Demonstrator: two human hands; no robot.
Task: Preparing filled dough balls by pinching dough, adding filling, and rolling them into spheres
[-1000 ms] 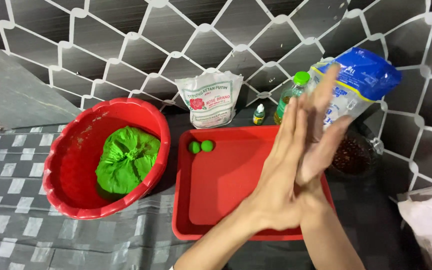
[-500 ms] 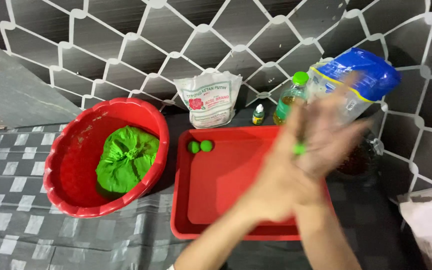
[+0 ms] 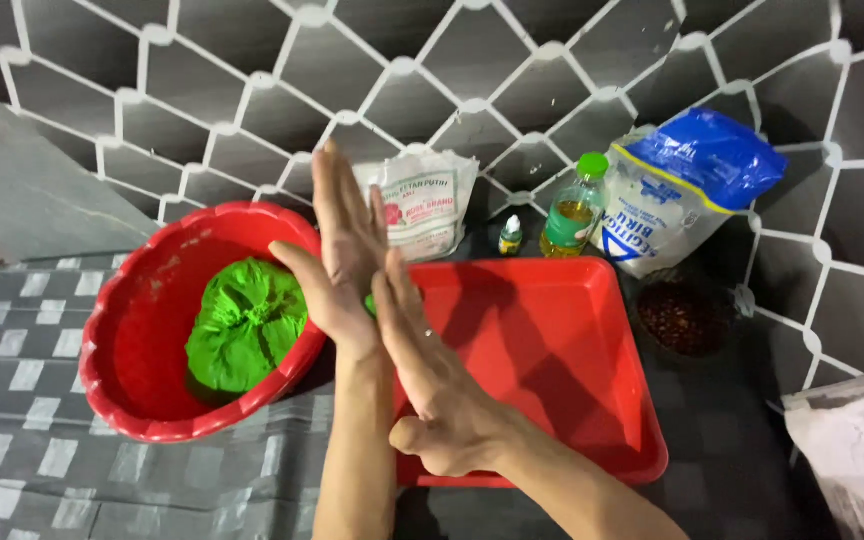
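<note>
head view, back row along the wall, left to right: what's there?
White bag → small dropper bottle → oil bottle with green cap → blue and white bag. In front of them: red bowl of green dough at left, red tray at right.

2 bare forearms and hands — left hand (image 3: 344,262), right hand (image 3: 442,385) — no sleeves, gloves, rings or watch visible.
</note>
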